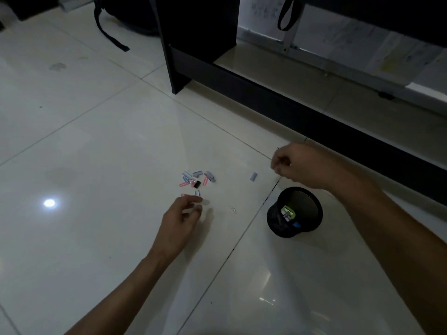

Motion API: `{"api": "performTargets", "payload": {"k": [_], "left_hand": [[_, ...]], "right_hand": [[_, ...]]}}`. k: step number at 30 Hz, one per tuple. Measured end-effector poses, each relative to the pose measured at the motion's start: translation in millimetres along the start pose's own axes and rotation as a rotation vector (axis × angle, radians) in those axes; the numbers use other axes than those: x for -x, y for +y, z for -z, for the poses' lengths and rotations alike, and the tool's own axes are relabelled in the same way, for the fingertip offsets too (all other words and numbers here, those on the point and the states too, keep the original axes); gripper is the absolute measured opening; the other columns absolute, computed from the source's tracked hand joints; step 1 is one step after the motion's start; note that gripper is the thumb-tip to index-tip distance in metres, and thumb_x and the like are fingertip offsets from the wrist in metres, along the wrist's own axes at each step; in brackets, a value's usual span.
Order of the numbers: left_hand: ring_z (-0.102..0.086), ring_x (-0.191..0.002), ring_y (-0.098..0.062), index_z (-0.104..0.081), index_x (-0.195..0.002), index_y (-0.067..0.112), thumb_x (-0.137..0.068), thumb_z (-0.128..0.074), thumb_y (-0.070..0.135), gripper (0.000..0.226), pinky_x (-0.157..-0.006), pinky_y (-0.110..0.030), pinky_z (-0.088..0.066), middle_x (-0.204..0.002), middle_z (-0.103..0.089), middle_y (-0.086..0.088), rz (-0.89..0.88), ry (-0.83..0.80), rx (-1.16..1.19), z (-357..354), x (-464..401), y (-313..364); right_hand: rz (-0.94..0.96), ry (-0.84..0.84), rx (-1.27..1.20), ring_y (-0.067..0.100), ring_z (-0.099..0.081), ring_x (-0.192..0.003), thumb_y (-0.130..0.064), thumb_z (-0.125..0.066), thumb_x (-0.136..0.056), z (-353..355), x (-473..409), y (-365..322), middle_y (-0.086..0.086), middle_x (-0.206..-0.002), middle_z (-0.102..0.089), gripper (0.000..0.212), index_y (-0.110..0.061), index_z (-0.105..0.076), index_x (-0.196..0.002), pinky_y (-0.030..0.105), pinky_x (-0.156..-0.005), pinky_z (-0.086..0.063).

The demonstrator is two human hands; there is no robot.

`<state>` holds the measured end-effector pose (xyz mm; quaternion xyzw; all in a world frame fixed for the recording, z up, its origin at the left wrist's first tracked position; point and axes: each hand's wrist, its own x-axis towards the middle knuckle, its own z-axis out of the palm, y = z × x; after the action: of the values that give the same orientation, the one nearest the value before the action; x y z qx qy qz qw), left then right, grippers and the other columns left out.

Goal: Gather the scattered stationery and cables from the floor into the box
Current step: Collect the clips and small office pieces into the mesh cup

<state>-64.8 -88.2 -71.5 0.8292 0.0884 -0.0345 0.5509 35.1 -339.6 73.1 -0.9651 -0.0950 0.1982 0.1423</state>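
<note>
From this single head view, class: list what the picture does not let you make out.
- Right hand: its curled fingers hide whatever its grip holds.
- Black mesh cup: the wall hides most contents; only a green item shows.
- Pile of clips: too small and dim to count.
- Left hand: fingertips cover anything beneath them.
- Backpack strap: bag cut off at the top edge.

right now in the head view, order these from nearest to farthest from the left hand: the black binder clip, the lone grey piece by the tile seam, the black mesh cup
From the left hand:
1. Black binder clip, just ahead of the fingers, in the clip pile.
2. Lone grey piece, ahead and to the right, near the tile seam.
3. Black mesh cup, far right across the seam, below the right hand.
</note>
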Motion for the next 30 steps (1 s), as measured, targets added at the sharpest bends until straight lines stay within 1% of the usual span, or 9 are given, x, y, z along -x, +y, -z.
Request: {"api": "performTargets", "payload": {"k": [2, 6, 10, 13, 16, 21, 23, 27, 30], "left_hand": [[-0.059, -0.098, 0.007, -0.063, -0.110, 0.024, -0.096, -0.053, 0.021, 0.017, -0.074, -0.003, -0.044, -0.111, -0.065, 0.013, 0.023, 0.052, 0.059, 4, -7, 0], [-0.055, -0.099, 0.016, -0.061, -0.116, 0.023, -0.098, -0.049, 0.022, 0.022, -0.073, 0.002, -0.040, -0.114, -0.064, 0.016, 0.044, 0.189, 0.123, 10, -18, -2], [-0.055, -0.108, 0.000, -0.056, -0.124, 0.021, -0.099, -0.047, 0.024, 0.027, -0.084, -0.010, -0.040, -0.120, -0.060, 0.010, 0.059, 0.246, 0.078, 19, -29, -15], [-0.053, -0.113, -0.003, -0.055, -0.126, 0.025, -0.099, -0.047, 0.028, 0.028, -0.089, -0.015, -0.038, -0.123, -0.058, 0.012, 0.063, 0.230, 0.026, 25, -32, -26], [-0.052, -0.118, 0.001, -0.058, -0.123, 0.030, -0.099, -0.043, 0.034, 0.029, -0.093, -0.014, -0.039, -0.124, -0.060, 0.018, 0.091, 0.199, 0.174, 27, -29, -29], [-0.055, -0.123, -0.019, -0.058, -0.127, 0.013, -0.099, -0.032, 0.039, 0.046, -0.112, -0.038, -0.034, -0.127, -0.064, -0.007, 0.381, 0.139, 0.920, 33, -28, -21], [-0.055, -0.123, -0.020, -0.058, -0.127, 0.011, -0.097, -0.033, 0.044, 0.051, -0.112, -0.038, -0.034, -0.125, -0.065, -0.008, 0.438, 0.103, 1.024, 40, -26, -18], [-0.056, -0.122, -0.023, -0.058, -0.126, 0.008, -0.097, -0.034, 0.047, 0.054, -0.110, -0.040, -0.036, -0.123, -0.066, -0.011, 0.481, 0.101, 1.067, 48, -20, -15], [-0.057, -0.122, -0.023, -0.060, -0.123, 0.008, -0.096, -0.035, 0.047, 0.054, -0.109, -0.041, -0.037, -0.122, -0.066, -0.011, 0.489, 0.103, 1.048, 48, -16, -16]], "right_hand": [[0.011, 0.037, -0.012, 0.022, -0.064, -0.086, -0.020, -0.060, -0.092, -12, -23, -15, 0.010, -0.101, -0.068, 0.017, -0.014, -0.070, -0.104, 0.028, -0.072, -0.052], [-0.133, -0.134, 0.051, 0.026, -0.061, -0.104, -0.012, -0.051, -0.096, -54, -69, -34, 0.014, -0.122, -0.058, 0.028, -0.003, -0.058, -0.121, 0.027, -0.077, -0.049], [-0.305, -0.145, 0.060, 0.035, -0.036, -0.128, -0.003, -0.043, -0.095, -92, -89, -38, 0.021, -0.146, -0.025, 0.046, -0.005, -0.035, -0.140, 0.041, -0.098, -0.042], [-0.368, -0.031, -0.038, 0.035, -0.027, -0.131, 0.006, -0.042, -0.089, -110, -98, -43, 0.019, -0.145, -0.021, 0.053, -0.007, -0.032, -0.139, 0.046, -0.102, -0.038], [-0.242, 0.035, -0.076, 0.032, -0.040, -0.121, 0.008, -0.046, -0.086, -125, -106, -50, 0.019, -0.135, -0.035, 0.043, -0.005, -0.042, -0.127, 0.040, -0.098, -0.043], [0.105, 0.066, -0.099, 0.031, -0.047, -0.113, -0.001, -0.048, -0.092, -142, -112, -70, 0.015, -0.125, -0.046, 0.033, -0.010, -0.053, -0.124, 0.038, -0.095, -0.042], [0.200, 0.090, -0.087, 0.030, -0.045, -0.113, -0.010, -0.045, -0.095, -148, -111, -78, 0.011, -0.126, -0.047, 0.035, -0.015, -0.051, -0.129, 0.038, -0.093, -0.042], [0.302, 0.079, 0.023, 0.026, -0.038, -0.115, -0.054, -0.053, -0.088, -157, -102, -87, 0.003, -0.126, -0.041, 0.050, -0.034, -0.045, -0.133, 0.036, -0.086, -0.044], [0.345, 0.007, 0.043, 0.026, -0.035, -0.116, -0.049, -0.059, -0.088, -157, -97, -92, 0.003, -0.126, -0.038, 0.047, -0.031, -0.047, -0.130, 0.036, -0.090, -0.043]]}}
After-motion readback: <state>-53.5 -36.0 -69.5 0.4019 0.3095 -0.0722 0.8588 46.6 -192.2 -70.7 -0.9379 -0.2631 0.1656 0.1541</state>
